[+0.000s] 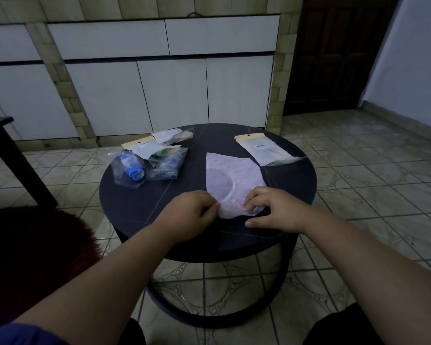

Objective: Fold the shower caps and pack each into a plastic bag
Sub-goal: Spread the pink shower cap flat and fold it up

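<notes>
Dim tiled room, round dark desk (pixel 135 207) | pink shower cap (pixel 230 175) lies flat mid-desk, partly folded | left hand (pixel 192 215) grip pinches its near edge; right hand (pixel 274 210) fingertips curled onto it | thin, limp, slippery film — take hold at the elastic hem | empty plastic bag (pixel 266 148) beside it, packed bags (pixel 147 160) far-left

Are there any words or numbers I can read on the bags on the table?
No text can be read.
Bag on the right: white barcode sticker, too small and blurred.
Packed bags on the left: white stickers with dark marks, also too blurred.
Pink shower cap: faint pattern only, no words.
</notes>
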